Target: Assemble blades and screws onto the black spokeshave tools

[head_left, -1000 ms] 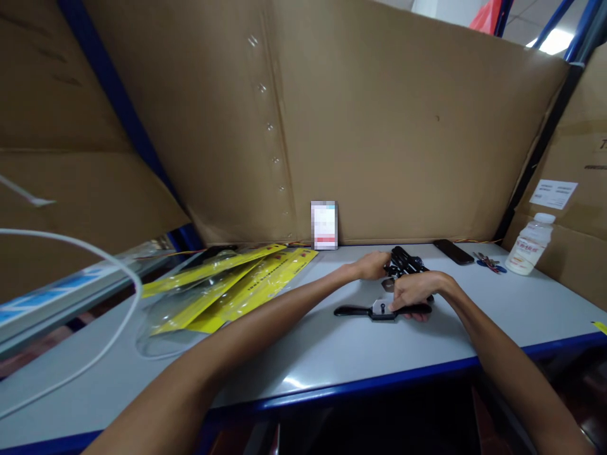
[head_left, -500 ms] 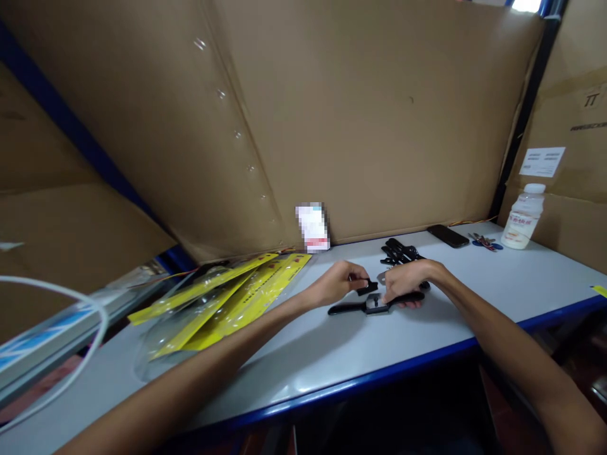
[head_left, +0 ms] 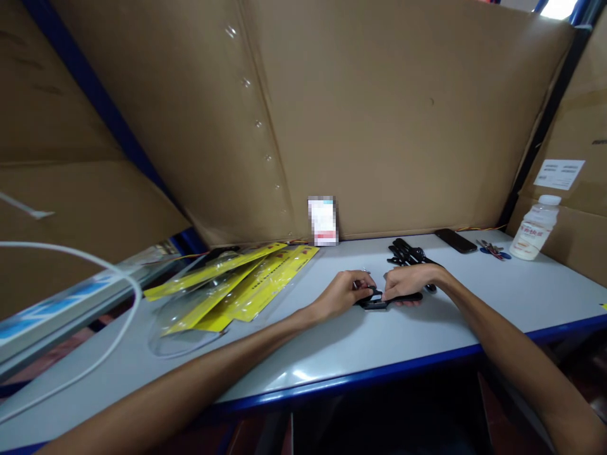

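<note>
Item: grey worktop (head_left: 303, 360), blue front edge across the lower frame.

Item: black spokeshave (head_left: 376, 306), right of frame centre, long axis running left to right, roughly along that edge. Its metal body lies between the two hands, just right of the left fingertips and just left of the right thumb; neither hand is clearly nearer.

Item: left hand (head_left: 340, 293), finger and thumb pinched on a small black part (head_left: 378, 292) (outline mostly hidden), at the body.

Item: right hand (head_left: 408, 281), fingers closed round the right handle.

Changed from half a second ago: the left hand is lower and closer in, the part now meets or nearly meets the body, and the left handle, bare then, is largely covered.

Item: yellow-carded packages (head_left: 265, 287), left of centre.

Item: black-handled tools (head_left: 402, 249), behind the right hand.

Item: bottle (head_left: 532, 234), far right.

Item: cardboard panel (head_left: 370, 126), upper frame.
</note>
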`<control>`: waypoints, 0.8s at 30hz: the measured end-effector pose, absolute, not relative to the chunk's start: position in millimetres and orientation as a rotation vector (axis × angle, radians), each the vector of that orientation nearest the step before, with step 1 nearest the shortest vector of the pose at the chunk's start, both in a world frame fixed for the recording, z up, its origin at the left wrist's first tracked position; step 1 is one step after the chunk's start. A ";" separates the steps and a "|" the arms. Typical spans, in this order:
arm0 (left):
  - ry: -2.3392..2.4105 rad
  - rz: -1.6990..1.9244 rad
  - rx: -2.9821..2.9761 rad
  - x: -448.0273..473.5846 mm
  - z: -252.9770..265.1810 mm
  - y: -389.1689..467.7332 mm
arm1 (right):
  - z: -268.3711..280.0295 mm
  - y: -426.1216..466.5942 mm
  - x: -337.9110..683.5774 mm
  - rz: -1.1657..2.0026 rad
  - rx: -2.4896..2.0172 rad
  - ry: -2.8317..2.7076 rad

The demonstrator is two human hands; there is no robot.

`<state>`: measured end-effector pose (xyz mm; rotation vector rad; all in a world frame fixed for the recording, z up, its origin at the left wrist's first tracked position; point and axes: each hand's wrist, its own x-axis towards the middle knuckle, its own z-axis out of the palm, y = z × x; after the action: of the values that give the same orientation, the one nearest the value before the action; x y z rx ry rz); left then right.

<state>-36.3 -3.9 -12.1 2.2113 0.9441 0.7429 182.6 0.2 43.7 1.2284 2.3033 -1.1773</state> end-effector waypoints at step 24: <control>1.269 0.616 2.585 -49.4 -21.9 55.4 | 39.6 2.1 179.0 -1.217 1.299 2.273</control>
<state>-49.4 55.4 -21.9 2.5853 1.2686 0.6156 179.0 2.1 39.6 1.2994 2.2735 -1.2172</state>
